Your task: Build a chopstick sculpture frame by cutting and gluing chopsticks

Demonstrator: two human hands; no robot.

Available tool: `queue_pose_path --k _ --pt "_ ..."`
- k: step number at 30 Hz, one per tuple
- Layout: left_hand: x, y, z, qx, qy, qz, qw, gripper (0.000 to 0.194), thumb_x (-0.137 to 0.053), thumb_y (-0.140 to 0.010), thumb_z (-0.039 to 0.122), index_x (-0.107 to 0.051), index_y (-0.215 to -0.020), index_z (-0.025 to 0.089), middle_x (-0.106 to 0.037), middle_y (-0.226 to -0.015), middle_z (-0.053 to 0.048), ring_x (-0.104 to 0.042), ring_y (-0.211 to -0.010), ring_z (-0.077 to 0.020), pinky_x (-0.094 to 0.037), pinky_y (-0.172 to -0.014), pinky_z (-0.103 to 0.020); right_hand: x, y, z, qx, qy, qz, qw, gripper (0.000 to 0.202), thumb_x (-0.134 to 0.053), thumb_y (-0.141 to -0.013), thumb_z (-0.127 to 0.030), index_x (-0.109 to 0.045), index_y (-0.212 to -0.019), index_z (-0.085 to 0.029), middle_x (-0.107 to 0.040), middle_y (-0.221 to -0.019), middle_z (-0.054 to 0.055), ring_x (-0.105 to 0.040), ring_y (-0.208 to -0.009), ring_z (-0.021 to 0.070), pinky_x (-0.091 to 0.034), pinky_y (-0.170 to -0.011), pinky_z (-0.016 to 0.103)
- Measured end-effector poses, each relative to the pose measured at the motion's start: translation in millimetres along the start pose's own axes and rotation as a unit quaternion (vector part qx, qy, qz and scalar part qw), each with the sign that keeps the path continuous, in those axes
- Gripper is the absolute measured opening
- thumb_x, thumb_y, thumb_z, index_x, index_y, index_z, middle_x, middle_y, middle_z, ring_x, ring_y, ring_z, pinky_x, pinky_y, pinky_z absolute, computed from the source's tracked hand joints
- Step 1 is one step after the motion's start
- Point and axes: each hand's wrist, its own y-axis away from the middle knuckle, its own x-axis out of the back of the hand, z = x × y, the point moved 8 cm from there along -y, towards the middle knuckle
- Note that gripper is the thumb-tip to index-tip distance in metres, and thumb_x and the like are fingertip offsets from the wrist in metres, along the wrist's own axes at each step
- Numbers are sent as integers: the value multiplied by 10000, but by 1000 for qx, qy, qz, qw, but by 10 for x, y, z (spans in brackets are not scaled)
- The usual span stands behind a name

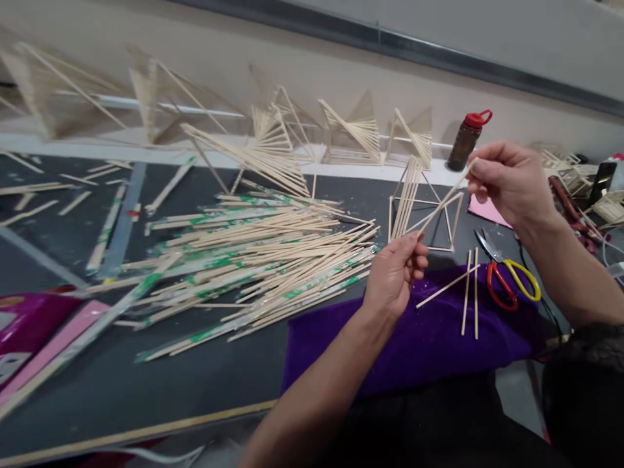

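My left hand [397, 270] pinches the lower end of a thin wooden chopstick [445, 199] between thumb and fingers. At its upper end, my right hand [509, 182] grips the same chopstick, so it slants up to the right between my hands. Just behind it stands a small chopstick frame [408, 198] with a fan of slanted sticks, partly hidden by my left hand. Below my hands, loose chopsticks [465, 296] lie on a purple cloth [404, 351]. Scissors [493, 250] with one red and one yellow handle rest on the cloth's upper right.
A large heap of chopsticks [273, 253], many in green-printed wrappers, covers the table's middle. Several finished-looking twisted stick structures [351, 133] line the wall. A red-lidded bottle [465, 143] stands behind my right hand. A glue gun [570, 208] appears at right, a purple package [34, 325] at left.
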Motion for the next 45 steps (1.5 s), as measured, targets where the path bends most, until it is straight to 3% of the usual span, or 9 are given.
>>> queue_pose_path --k 3,7,11,16,26,38,45 --pt "-24 -158 -80 24 23 11 999 137 -640 -853 222 -676 -809 97 -633 -586 -1 -536 -427 -46 -344 -358 -120 18 -306 201 -36 -14 -6 999 123 -716 -789 -252 -631 -774 -164 -625 -666 8 -616 -549 86 -391 -410 181" --pt "161 -343 -227 104 62 51 991 308 -432 -973 235 -653 -835 71 -675 -661 -56 -592 -472 -63 -403 -386 -130 34 -580 539 -102 -20 -6 995 137 -711 -791 -231 -619 -732 -149 -636 -650 8 -608 -524 68 -359 -388 154" --pt "308 -458 -271 120 91 79 985 252 -419 -962 151 -621 -837 68 -700 -723 -87 -638 -538 -79 -446 -420 -130 -3 -684 843 -145 -25 -11 989 137 -712 -784 -203 -615 -706 -147 -634 -625 -4 -573 -473 43 -330 -368 133" --pt "283 -469 -352 163 110 74 978 318 -388 -986 228 -624 -851 62 -673 -671 -84 -607 -495 -81 -420 -388 -134 -137 -714 1078 -172 -48 -34 983 119 -702 -779 -166 -631 -688 -136 -644 -613 0 -559 -439 38 -320 -346 131" --pt "242 -510 -357 161 129 66 976 301 -412 -984 250 -631 -897 62 -665 -724 -77 -573 -512 -68 -413 -406 -140 -291 -735 1299 -223 -35 -54 973 140 -737 -752 -199 -622 -696 -142 -649 -614 -1 -557 -440 39 -319 -349 138" --pt "233 -535 -376 143 108 69 981 252 -444 -968 206 -642 -866 89 -625 -671 -42 -508 -469 -48 -373 -388 -130 -285 -746 1350 -216 -26 -56 974 152 -749 -722 -223 -627 -695 -137 -673 -645 22 -560 -438 50 -309 -355 154" --pt "253 -530 -357 141 89 91 982 262 -420 -978 204 -624 -863 88 -604 -636 -21 -488 -439 -42 -347 -365 -123 -320 -742 1388 -178 -39 -45 982 180 -766 -679 -273 -683 -740 -126 -692 -652 26 -573 -453 61 -330 -355 143"
